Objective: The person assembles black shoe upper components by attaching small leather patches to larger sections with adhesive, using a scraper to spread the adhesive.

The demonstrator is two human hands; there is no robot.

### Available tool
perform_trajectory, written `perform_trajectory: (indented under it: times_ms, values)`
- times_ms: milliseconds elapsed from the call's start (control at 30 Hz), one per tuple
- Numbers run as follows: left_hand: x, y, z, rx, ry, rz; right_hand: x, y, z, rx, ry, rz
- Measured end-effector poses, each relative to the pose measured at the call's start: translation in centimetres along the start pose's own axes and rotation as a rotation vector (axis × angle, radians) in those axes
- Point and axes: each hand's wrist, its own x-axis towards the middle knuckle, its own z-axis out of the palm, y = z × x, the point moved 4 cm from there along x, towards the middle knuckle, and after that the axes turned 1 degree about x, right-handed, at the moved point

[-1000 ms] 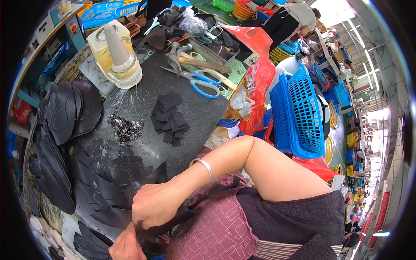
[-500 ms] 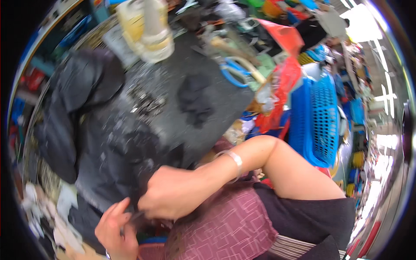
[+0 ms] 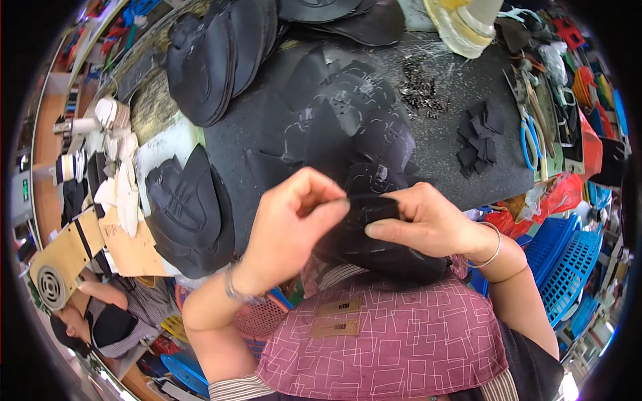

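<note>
Above my lap hangs a black shoe-upper piece (image 3: 394, 260), limp and leather-like. My right hand (image 3: 435, 224) grips its upper edge, thumb in front and fingers behind. At the left end of that edge, my left hand (image 3: 291, 214) is closed in a pinch, its thumb and fingertip meeting at the black material. Whether something small sits in that pinch is hidden. Just beyond the hands, a heap of similar black cut pieces (image 3: 334, 127) with pale marks lies on the dark worktable (image 3: 448, 170).
Black stacked pieces lie at far left (image 3: 221, 60) and near left (image 3: 184, 214). Farther right are small metal bits (image 3: 421, 87), short black strips (image 3: 481, 137) and blue-handled scissors (image 3: 529, 137). Blue baskets (image 3: 568, 267) stand right. Another person (image 3: 114, 321) is at lower left.
My view has swung leftward and levelled. My hands, low and close together before, are now raised over my lap, with the black piece's edge between them.
</note>
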Motion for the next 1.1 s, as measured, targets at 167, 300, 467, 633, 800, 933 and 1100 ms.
perform_trajectory:
  times_ms: [167, 300, 467, 633, 800, 933, 1100]
  values:
    - [2.0, -1.8, -0.7, -0.353, -0.237, -0.206, 0.3, 1.3, -0.4, 0.246, 0.113, 0.063]
    - [1.9, -0.9, -0.3, -0.267, -0.317, -0.198, 0.1, 0.4, -1.5, -0.524, 0.395, -0.172]
    - [2.2, -1.0, 0.4, -0.078, -0.207, -0.129, 0.1, -0.3, -2.1, -0.52, 0.494, -0.451]
    - [2.7, -1.4, 0.9, -0.077, -0.228, -0.131, -0.7, -0.7, -1.3, -1.06, 0.545, -1.027]
    - [2.3, -1.5, 0.8, -0.119, -0.243, -0.167, -1.1, -1.2, -1.0, -1.082, 0.415, -0.93]
    - [2.7, -1.5, 1.1, -0.207, -0.24, -0.16, 0.4, 0.5, -2.5, 0.059, 0.499, -0.276]
    - [2.8, -1.6, 1.2, -0.242, -0.242, -0.16, 0.9, 0.8, -2.8, 0.191, 0.444, -0.15]
